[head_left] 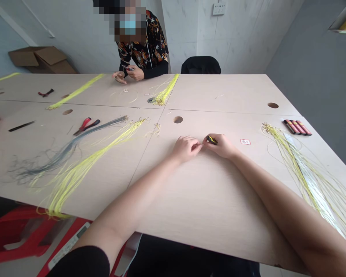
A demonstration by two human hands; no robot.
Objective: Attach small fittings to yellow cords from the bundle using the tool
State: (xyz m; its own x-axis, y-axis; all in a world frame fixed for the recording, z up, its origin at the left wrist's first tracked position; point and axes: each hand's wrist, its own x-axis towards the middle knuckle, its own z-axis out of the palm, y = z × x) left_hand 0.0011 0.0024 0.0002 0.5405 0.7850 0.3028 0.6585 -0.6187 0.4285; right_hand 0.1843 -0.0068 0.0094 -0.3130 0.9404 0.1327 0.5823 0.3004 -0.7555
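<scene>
Over the middle of the table, my left hand [187, 149] is closed in a pinch; what its fingertips hold is too small to make out. Just to its right, my right hand [223, 145] grips a small black-and-yellow stick-like object [211, 140], partly hidden by the fingers. The fingertips of both hands nearly meet. A small red-bordered label [245, 142] lies to the right of my right hand. Beyond it, a bundle of yellow cords [294, 157] with tiny gold-coloured ends rests over a clear flat strip [320, 192].
Several red-and-black tubes [297, 127] lie at the right. On the left are a yellow cord bundle [95, 157], a grey cord bundle [75, 145], red-and-black pliers [86, 126] and black tweezers [21, 126]. A co-worker [142, 46] handles a tool across the table.
</scene>
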